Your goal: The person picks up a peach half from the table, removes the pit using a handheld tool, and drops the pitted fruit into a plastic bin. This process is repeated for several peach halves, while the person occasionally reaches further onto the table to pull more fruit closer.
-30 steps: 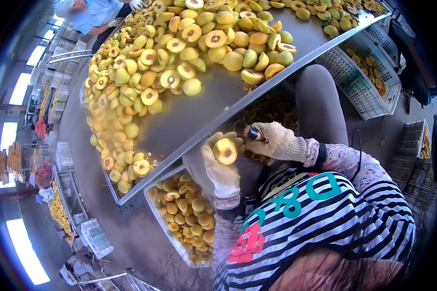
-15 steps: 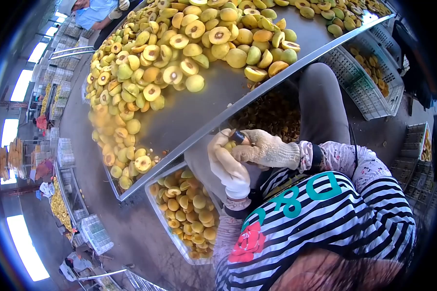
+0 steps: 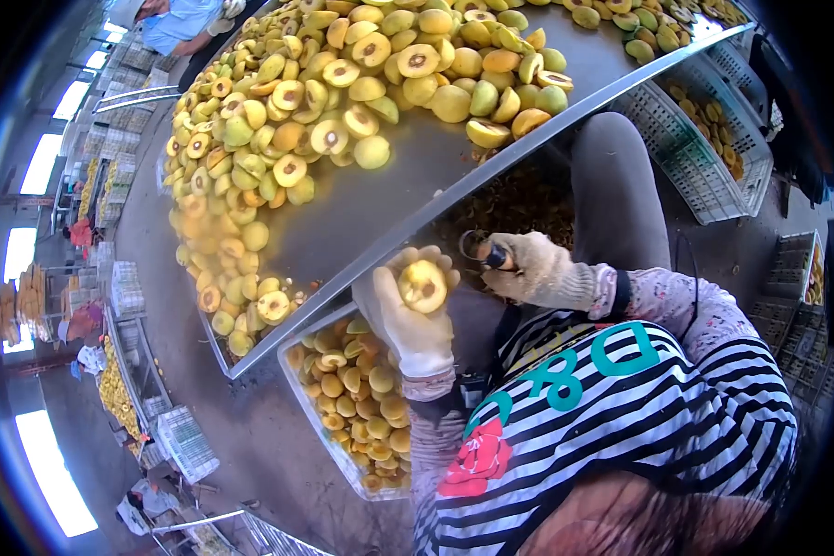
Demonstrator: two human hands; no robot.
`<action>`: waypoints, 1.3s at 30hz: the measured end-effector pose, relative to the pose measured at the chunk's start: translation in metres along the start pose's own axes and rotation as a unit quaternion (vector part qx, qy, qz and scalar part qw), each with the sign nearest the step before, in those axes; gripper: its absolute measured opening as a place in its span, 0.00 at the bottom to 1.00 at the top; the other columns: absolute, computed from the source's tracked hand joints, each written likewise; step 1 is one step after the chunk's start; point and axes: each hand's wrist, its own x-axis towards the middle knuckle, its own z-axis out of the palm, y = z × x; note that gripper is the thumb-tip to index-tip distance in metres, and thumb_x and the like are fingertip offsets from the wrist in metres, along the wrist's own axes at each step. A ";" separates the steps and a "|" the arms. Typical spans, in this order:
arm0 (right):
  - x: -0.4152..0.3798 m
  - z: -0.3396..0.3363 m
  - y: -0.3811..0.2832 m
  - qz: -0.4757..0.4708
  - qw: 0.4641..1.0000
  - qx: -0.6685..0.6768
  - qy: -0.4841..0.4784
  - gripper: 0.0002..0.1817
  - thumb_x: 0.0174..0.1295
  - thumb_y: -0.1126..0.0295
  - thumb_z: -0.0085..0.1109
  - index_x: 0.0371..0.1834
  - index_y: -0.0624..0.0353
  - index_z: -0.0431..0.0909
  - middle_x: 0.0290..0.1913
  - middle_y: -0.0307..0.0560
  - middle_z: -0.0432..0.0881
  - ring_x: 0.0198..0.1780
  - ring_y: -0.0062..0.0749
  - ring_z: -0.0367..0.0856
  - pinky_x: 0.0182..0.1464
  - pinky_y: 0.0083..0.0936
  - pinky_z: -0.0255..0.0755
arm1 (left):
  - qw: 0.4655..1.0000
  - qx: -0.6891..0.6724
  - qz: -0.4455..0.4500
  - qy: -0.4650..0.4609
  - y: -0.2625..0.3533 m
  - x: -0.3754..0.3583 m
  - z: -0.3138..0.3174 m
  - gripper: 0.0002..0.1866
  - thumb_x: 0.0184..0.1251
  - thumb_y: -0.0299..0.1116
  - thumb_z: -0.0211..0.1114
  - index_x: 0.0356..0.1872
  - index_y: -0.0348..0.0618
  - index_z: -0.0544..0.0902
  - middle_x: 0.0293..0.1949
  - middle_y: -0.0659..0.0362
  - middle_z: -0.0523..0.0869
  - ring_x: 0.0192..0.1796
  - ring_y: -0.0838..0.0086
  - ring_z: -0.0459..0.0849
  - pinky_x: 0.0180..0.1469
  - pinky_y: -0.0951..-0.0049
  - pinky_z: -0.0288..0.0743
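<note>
In a pale glove, my left hand point(image 3: 406, 320) holds a halved yellow fruit point(image 3: 423, 285), its cut face turned up. To the right, my right hand point(image 3: 539, 269), in a knitted cream glove, grips a pitting tool point(image 3: 493, 254) with a dark handle and a looped metal end. A gap separates the tool from the fruit. Many halved fruits point(image 3: 329, 137) are heaped on the metal table point(image 3: 343, 218) beyond my hands. Below and left of my left hand, a white crate point(image 3: 343, 468) holds pitted-looking halves.
The table's raised metal edge point(image 3: 408, 227) runs diagonally before my hands. Dark scraps point(image 3: 519, 199) lie beneath it, beside my knee. Crates point(image 3: 700, 171) with fruit stand at the right. Another person point(image 3: 171, 28) is at the upper left.
My hands have moved apart; the tool has come away from the fruit toward the right. My left hand has shifted left and turned, showing the fruit's cut face.
</note>
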 end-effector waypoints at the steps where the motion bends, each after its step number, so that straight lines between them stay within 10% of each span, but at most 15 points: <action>1: 0.003 -0.003 0.005 0.021 0.998 -0.006 -0.053 0.16 0.63 0.61 0.68 0.47 0.58 0.79 0.33 0.49 0.86 0.36 0.40 0.86 0.40 0.34 0.78 | 0.976 -0.200 -0.078 -0.020 0.005 0.004 -0.013 0.23 0.83 0.50 0.48 0.58 0.40 0.79 0.59 0.46 0.83 0.58 0.56 0.85 0.60 0.50 0.82; 3: 0.000 -0.005 0.017 -0.008 0.994 0.007 -0.106 0.15 0.68 0.59 0.65 0.45 0.59 0.75 0.31 0.42 0.84 0.32 0.28 0.83 0.36 0.29 0.75 | 0.975 -0.205 -0.042 -0.078 0.006 0.000 -0.020 0.22 0.83 0.48 0.50 0.62 0.41 0.77 0.64 0.45 0.79 0.63 0.54 0.82 0.62 0.50 0.82; 4: -0.002 -0.007 0.004 -0.016 0.992 0.035 -0.120 0.26 0.70 0.48 0.61 0.50 0.64 0.79 0.42 0.55 0.88 0.45 0.45 0.87 0.49 0.36 0.78 | 0.978 -0.176 -0.012 -0.107 0.009 0.002 -0.016 0.22 0.83 0.47 0.49 0.62 0.41 0.77 0.65 0.45 0.79 0.63 0.55 0.81 0.62 0.50 0.82; 9: -0.009 0.002 -0.034 -0.144 0.972 0.065 -0.174 0.29 0.75 0.46 0.53 0.59 0.64 0.79 0.46 0.65 0.86 0.47 0.51 0.86 0.52 0.38 0.77 | 0.996 0.047 0.068 0.033 0.013 -0.007 0.013 0.21 0.85 0.46 0.40 0.52 0.41 0.77 0.45 0.51 0.86 0.43 0.64 0.86 0.46 0.66 0.82; 16: 0.007 0.023 -0.022 -0.145 0.979 -0.019 -0.143 0.25 0.73 0.48 0.55 0.56 0.59 0.82 0.39 0.64 0.86 0.42 0.59 0.86 0.47 0.41 0.79 | 0.967 0.189 0.141 0.103 0.015 -0.013 0.033 0.23 0.84 0.49 0.42 0.47 0.39 0.77 0.42 0.51 0.86 0.42 0.66 0.85 0.48 0.67 0.81; 22: 0.020 0.026 -0.011 -0.177 0.947 0.142 -0.227 0.24 0.75 0.49 0.55 0.51 0.62 0.81 0.39 0.56 0.86 0.40 0.42 0.84 0.46 0.37 0.77 | 0.977 0.023 0.165 0.130 0.014 0.000 0.042 0.25 0.82 0.53 0.48 0.49 0.37 0.79 0.41 0.51 0.86 0.42 0.65 0.85 0.51 0.65 0.80; 29: 0.017 0.013 -0.013 -0.203 0.948 0.127 -0.212 0.21 0.75 0.52 0.56 0.47 0.62 0.80 0.35 0.49 0.84 0.38 0.35 0.81 0.45 0.34 0.76 | 0.962 0.136 0.232 -0.039 0.015 0.013 0.029 0.28 0.82 0.50 0.50 0.63 0.32 0.77 0.40 0.48 0.88 0.41 0.69 0.84 0.46 0.70 0.80; 31: 0.019 0.005 -0.017 -0.064 0.934 0.154 -0.317 0.22 0.74 0.51 0.57 0.47 0.62 0.80 0.36 0.50 0.85 0.38 0.36 0.82 0.45 0.34 0.76 | 0.949 0.177 0.261 -0.032 0.018 0.012 0.035 0.28 0.82 0.45 0.45 0.65 0.29 0.75 0.38 0.49 0.88 0.39 0.70 0.84 0.44 0.72 0.79; 35: 0.020 0.012 -0.004 -0.209 0.943 0.117 -0.232 0.22 0.74 0.49 0.58 0.49 0.60 0.80 0.36 0.48 0.84 0.38 0.33 0.81 0.45 0.33 0.76 | 0.909 0.218 0.345 -0.082 0.009 0.017 0.025 0.27 0.83 0.42 0.43 0.66 0.28 0.74 0.38 0.47 0.88 0.38 0.71 0.85 0.45 0.74 0.79; 39: 0.013 0.010 -0.009 -0.181 0.950 0.134 -0.217 0.22 0.74 0.48 0.57 0.48 0.59 0.80 0.32 0.43 0.82 0.34 0.28 0.79 0.40 0.30 0.75 | 0.968 0.173 0.069 -0.170 0.036 0.012 0.024 0.27 0.83 0.43 0.45 0.69 0.30 0.72 0.43 0.48 0.88 0.40 0.70 0.85 0.48 0.72 0.80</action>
